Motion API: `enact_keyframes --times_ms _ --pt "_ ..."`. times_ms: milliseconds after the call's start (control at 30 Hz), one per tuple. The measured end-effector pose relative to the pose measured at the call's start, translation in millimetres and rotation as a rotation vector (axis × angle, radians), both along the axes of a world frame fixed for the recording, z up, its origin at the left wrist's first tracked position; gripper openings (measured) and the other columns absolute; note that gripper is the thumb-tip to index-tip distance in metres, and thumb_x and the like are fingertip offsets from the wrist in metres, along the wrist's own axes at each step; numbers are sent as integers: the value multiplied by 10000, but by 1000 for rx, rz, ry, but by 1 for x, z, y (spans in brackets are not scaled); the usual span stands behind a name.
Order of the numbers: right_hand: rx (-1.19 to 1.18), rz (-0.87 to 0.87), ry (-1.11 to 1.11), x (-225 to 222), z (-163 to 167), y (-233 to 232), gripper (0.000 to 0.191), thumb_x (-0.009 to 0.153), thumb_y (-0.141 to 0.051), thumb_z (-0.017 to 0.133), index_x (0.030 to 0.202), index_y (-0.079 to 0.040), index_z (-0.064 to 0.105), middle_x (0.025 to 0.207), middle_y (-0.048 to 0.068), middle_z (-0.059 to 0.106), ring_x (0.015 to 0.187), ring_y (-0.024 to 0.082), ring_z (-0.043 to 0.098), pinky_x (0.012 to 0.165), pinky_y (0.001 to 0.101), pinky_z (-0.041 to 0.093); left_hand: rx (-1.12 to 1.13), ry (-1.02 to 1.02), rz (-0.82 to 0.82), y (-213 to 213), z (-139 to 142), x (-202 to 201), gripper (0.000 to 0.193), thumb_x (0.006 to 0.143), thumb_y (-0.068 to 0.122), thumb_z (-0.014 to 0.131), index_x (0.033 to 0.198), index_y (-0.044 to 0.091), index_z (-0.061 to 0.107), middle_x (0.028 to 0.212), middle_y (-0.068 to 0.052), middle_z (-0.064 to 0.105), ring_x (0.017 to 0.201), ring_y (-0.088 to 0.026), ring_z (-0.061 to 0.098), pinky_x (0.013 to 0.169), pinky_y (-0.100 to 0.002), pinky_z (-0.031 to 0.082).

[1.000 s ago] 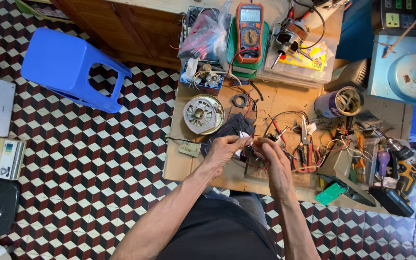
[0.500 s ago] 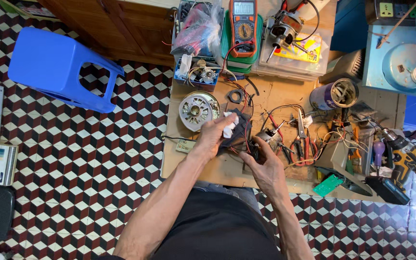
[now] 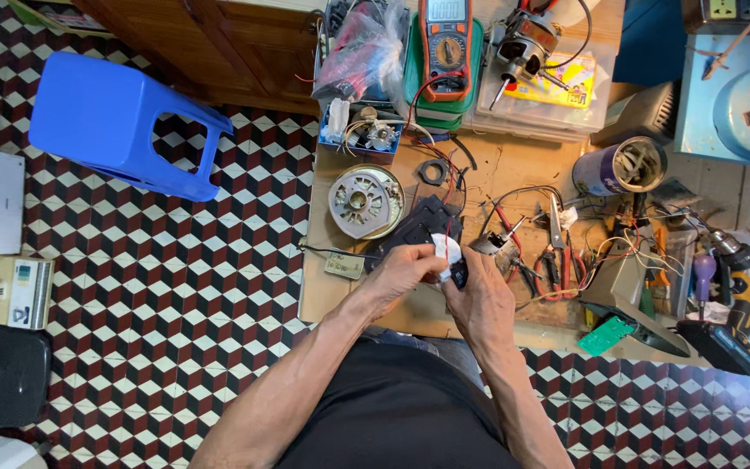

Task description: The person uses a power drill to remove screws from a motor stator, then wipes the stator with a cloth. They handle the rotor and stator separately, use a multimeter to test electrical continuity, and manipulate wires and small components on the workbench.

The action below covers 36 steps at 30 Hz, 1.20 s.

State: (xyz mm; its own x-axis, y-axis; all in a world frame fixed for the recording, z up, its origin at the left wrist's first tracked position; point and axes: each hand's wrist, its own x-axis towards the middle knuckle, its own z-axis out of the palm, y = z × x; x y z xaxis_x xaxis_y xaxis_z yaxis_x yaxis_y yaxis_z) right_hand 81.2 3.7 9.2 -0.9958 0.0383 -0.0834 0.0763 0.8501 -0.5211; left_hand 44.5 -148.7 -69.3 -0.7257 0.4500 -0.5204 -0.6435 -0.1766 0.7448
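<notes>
My left hand (image 3: 399,276) pinches a small white piece of cloth or paper (image 3: 446,250) over the front middle of the wooden workbench (image 3: 496,178). My right hand (image 3: 482,300) meets it from the right and grips a small dark part (image 3: 462,276), mostly hidden by my fingers. Both hands hover just in front of a black plastic housing (image 3: 423,227) lying on the bench. A round grey motor cover (image 3: 363,201) lies to the left of that housing.
A multimeter (image 3: 444,42) and an electric motor (image 3: 523,43) sit at the back. Pliers, wires and scissors (image 3: 557,227) lie to the right, beside a can (image 3: 620,167) and a cordless drill (image 3: 744,291). A blue plastic stool (image 3: 119,123) stands on the tiled floor at left.
Both hands have drawn back toward me from over the black housing. The white piece came along in my left hand, and my right hand has closed in against it.
</notes>
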Motion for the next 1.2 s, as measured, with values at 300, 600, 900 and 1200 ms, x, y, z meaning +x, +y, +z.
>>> enact_keyframes --times_ms 300,600,900,1200 --pt "39 -77 -173 30 11 10 480 838 -302 761 1232 -54 645 1083 175 692 1005 356 687 829 438 545 -31 -84 33 20 -23 15 292 887 213 793 1088 1 782 954 -54 777 789 -97 707 686 -259 602" --pt "-31 -249 -351 33 14 39 554 879 -332 740 1336 -47 609 1064 152 714 922 281 713 797 371 562 -184 -96 783 -115 -42 -40 236 983 239 681 1057 20 725 963 -62 723 769 -118 675 701 -242 586" --pt "-1079 -519 -412 15 -33 53 422 948 -129 663 1333 30 594 1157 127 700 938 174 660 842 317 533 -657 -95 565 -140 -71 60 300 931 84 472 1183 71 635 976 -129 738 839 -293 724 730 -428 570" --pt "-1090 -577 -541 27 -31 56 397 957 -95 620 1326 46 574 1180 144 705 963 179 676 873 312 543 -960 -118 584 -125 -85 35 416 922 430 694 1023 27 667 879 -174 723 707 -269 631 588 -380 469"
